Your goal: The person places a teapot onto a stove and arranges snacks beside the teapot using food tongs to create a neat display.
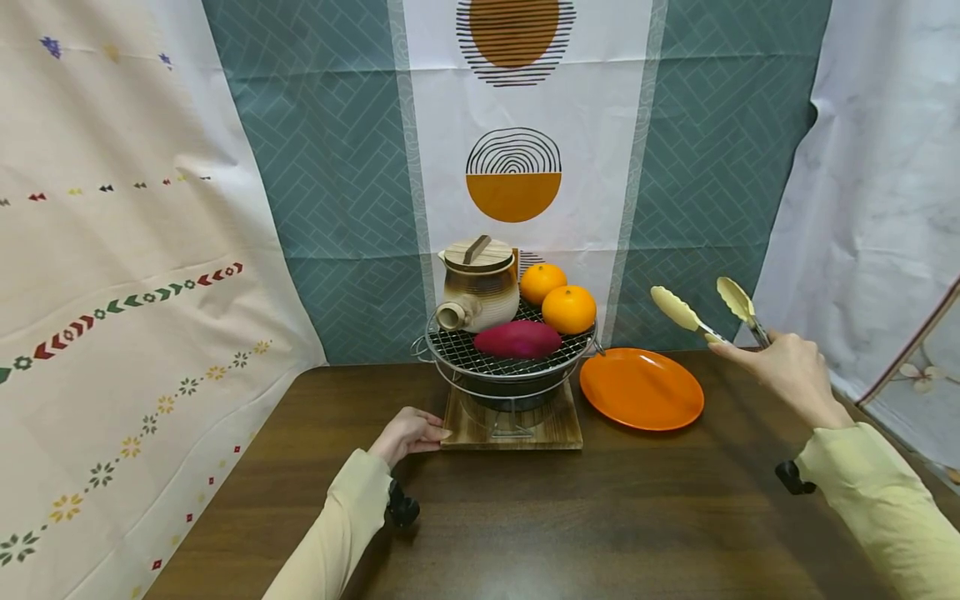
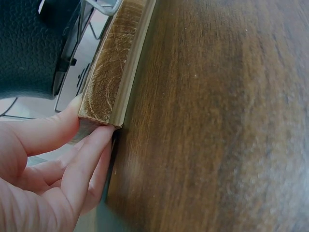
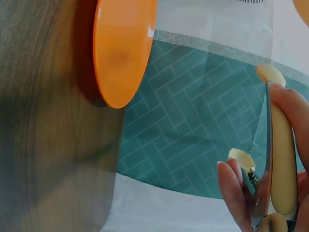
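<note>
My left hand [image 1: 408,433] pinches the front left corner of a wooden board [image 1: 551,429], thumb on top and fingers beneath, as the left wrist view shows. On that board stands a dark round grill [image 1: 513,390] with a wire mesh top. The mesh carries a clay teapot [image 1: 483,292] with a wooden lid, a purple sweet potato [image 1: 517,340] and two oranges [image 1: 568,310]. Over the table's right side, my right hand [image 1: 787,375] grips a pair of tongs [image 3: 282,159]. Their cream scalloped tips are spread apart with nothing between them.
An orange plate [image 1: 641,387] lies on the brown wooden table [image 1: 600,517], right of the grill. Behind the table hangs a green and white cloth [image 1: 341,208]. Patterned cloth [image 1: 135,333] hangs at the left and pale cloth [image 1: 892,208] at the right.
</note>
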